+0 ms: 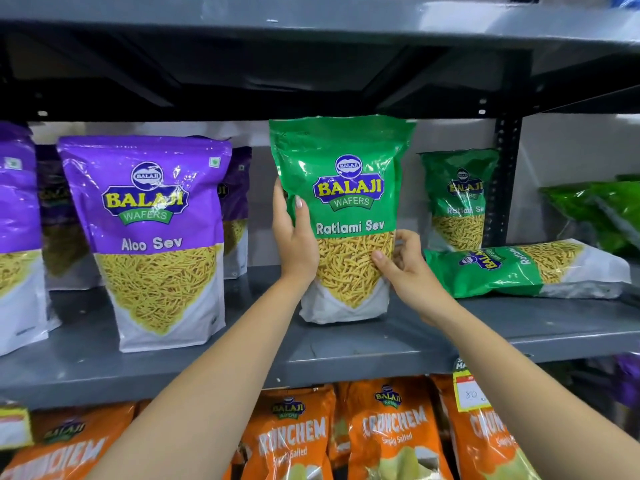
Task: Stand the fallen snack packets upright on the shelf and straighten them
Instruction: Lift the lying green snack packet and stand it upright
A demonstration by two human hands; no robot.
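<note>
A green Ratlami Sev packet [349, 188] stands upright on the grey shelf [346, 344], near its middle. My left hand [294, 237] grips its left edge, thumb on the front. My right hand [401, 261] holds its lower right side. To the right, a second green Ratlami Sev packet [526, 268] lies flat on its side on the shelf. Behind that one, a third green packet [457, 199] stands upright at the back.
Purple Aloo Sev packets [152, 237] stand upright on the left, with more behind them. A crumpled green bag [602, 213] lies at the far right beside a black upright post [502, 181]. Orange Crunchem packets [391, 434] fill the shelf below. A yellow price tag [471, 389] hangs from the shelf edge.
</note>
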